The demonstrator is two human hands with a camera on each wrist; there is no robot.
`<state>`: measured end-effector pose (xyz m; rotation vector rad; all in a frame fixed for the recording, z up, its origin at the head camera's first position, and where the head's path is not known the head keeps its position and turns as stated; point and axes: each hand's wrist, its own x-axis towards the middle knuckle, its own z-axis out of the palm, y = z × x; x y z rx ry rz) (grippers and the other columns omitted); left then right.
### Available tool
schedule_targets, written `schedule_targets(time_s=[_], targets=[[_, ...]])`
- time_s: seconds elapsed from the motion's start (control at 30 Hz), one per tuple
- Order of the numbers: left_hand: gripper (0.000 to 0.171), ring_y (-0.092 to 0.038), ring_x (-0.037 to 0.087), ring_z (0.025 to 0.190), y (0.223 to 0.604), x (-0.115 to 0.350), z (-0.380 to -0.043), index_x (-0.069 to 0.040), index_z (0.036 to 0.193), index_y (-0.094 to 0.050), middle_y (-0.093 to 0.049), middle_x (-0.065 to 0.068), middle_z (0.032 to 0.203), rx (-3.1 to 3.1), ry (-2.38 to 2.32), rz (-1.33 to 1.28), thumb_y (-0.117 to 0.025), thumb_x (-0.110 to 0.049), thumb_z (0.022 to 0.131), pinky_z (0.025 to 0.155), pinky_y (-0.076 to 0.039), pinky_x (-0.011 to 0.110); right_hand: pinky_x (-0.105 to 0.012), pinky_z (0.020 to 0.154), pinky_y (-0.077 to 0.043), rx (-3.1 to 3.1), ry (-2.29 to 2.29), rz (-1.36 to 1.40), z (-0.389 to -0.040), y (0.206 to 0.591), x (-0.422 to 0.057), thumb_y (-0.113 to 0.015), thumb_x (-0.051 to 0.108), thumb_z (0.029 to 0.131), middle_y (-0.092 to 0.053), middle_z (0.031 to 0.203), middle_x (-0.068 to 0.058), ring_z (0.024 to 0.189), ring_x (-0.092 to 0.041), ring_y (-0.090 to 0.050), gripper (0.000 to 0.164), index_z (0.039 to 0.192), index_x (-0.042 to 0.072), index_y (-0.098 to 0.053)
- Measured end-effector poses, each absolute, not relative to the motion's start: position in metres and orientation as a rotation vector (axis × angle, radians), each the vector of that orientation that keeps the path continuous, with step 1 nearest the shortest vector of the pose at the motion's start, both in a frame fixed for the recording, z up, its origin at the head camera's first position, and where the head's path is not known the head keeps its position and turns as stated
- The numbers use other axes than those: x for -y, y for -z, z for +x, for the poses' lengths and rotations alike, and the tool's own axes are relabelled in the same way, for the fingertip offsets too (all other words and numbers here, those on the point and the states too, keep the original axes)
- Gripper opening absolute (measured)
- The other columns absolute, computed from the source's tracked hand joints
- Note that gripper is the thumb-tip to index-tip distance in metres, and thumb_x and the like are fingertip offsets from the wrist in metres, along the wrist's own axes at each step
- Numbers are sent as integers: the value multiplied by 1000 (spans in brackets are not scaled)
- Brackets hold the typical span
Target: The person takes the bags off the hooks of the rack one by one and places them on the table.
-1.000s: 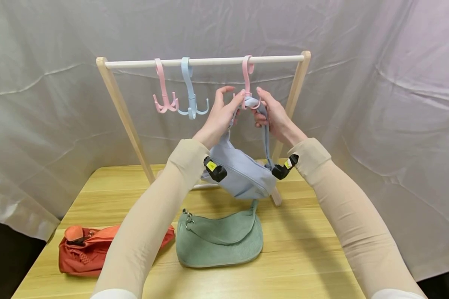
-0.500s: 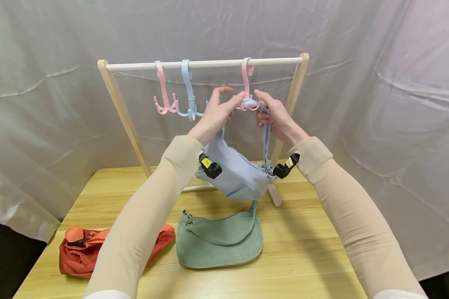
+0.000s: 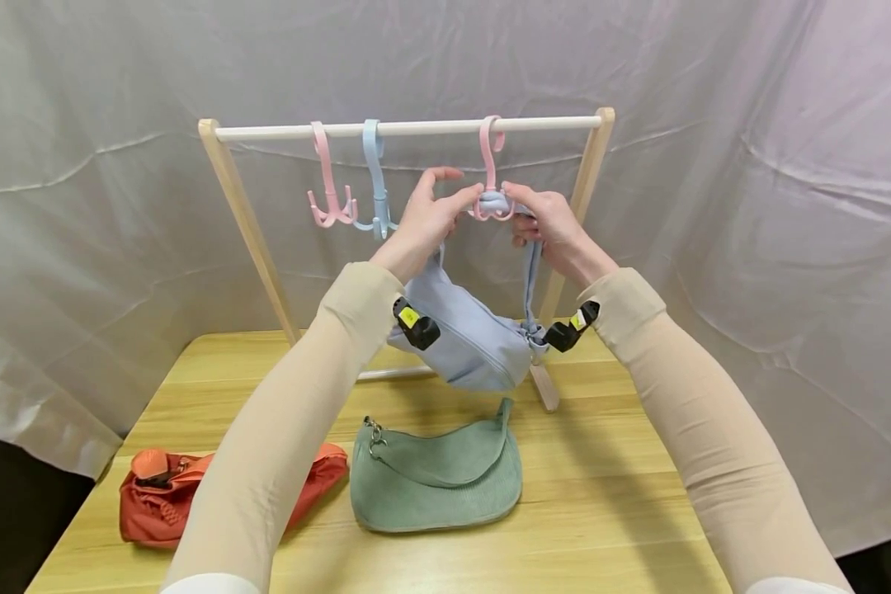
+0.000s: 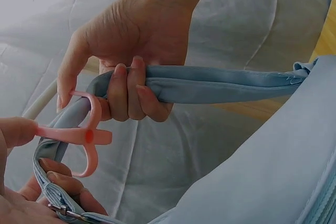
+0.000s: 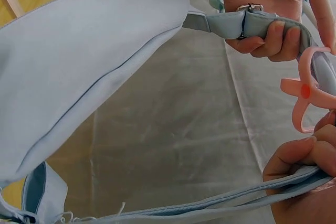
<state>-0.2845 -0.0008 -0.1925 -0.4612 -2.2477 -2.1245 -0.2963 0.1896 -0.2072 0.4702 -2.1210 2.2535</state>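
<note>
A light blue shoulder bag [image 3: 468, 334] hangs tilted below the rack's rail, its strap [image 3: 493, 202] looped over the prongs of the right-hand pink hook [image 3: 488, 157]. My left hand [image 3: 425, 219] curls its fingers around the strap beside a metal buckle [image 4: 65, 211], its thumb touching the hook. On the other side, my right hand [image 3: 553, 221] grips the doubled strap in its curled fingers, with thumb or fingertip at a prong [image 5: 315, 51]. Both wrist views show the strap passing between the hook's prongs.
A wooden rack with a white rail [image 3: 431, 128] stands on the table [image 3: 586, 503]. Another pink hook [image 3: 328, 181] and a blue hook [image 3: 375, 177] hang at its left. In front lie a green shoulder bag [image 3: 438, 487] and a red bag [image 3: 159, 507], partly behind my left sleeve.
The strap now lies flatter across the hook's prongs. My left hand has shifted slightly left, my right thumb has come closer to the hook, and the blue bag has swung a little left.
</note>
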Motion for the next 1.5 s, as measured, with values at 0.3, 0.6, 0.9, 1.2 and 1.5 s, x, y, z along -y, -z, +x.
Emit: schedule_targets(time_s=[0.3, 0.6, 0.9, 1.2, 1.5], targets=[[47, -40, 10, 67, 186, 1, -286, -12, 136, -51, -38, -4, 73, 2319, 2005, -444, -67, -28, 95, 66, -35, 23, -27, 57, -34, 2128, -2213, 507, -295, 201, -192, -59, 19, 100, -37, 49, 8, 46, -6, -29, 34, 68, 15, -72], [42, -51, 15, 106, 181, 5, -288, -7, 132, -63, -63, 5, 128, 2545, 1673, -587, -62, -33, 99, 93, -43, 29, -26, 59, -34, 2215, -2070, 577, -292, 196, -200, -59, 18, 101, -37, 51, 7, 49, -9, -29, 36, 65, 13, -64], [40, -33, 10, 59, 176, 14, -288, -8, 77, -58, -35, -8, 60, 2699, 1574, -788, -53, -38, 103, 64, -29, 25, -24, 56, -35, 2263, -1998, 569, -292, 189, -204, -63, 13, 97, -38, 51, 8, 49, -7, -30, 31, 67, 10, -65], [43, -33, 9, 54, 170, 12, -292, -13, 65, -44, -32, -8, 54, 2709, 1612, -822, -55, -30, 102, 61, -28, 25, -22, 53, -40, 2275, -1892, 558, -293, 184, -206, -66, 8, 94, -41, 51, 9, 50, -6, -35, 25, 69, 10, -67], [31, -25, 8, 55, 171, 12, -293, -16, 74, -59, -26, -10, 54, 2663, 1485, -843, -59, -32, 100, 57, -21, 25, -21, 55, -43, 2283, -1789, 572, -293, 182, -208, -71, 6, 89, -56, 56, 11, 52, -4, -44, 17, 74, 14, -70]])
